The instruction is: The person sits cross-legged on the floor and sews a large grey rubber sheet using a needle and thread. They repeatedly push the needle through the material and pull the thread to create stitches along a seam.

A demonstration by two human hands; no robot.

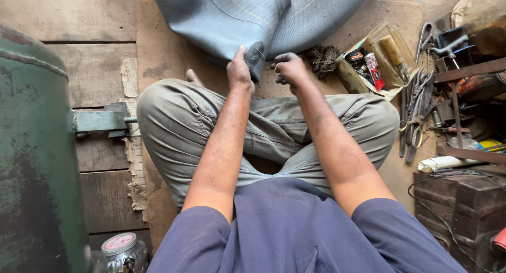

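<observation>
Left hand (240, 70) pinching folded grey rubber inner tube (232, 15); right hand (289, 68) loosely curled, empty; fold likely slipping free under thumb-only hold

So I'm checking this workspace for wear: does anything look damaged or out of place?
Yes. The brown cardboard floor sheet is torn and ragged along its left edge. The green metal tank shows scuffed, worn paint. The left hand grips a folded grey rubber tube; the right hand is beside it.
</observation>
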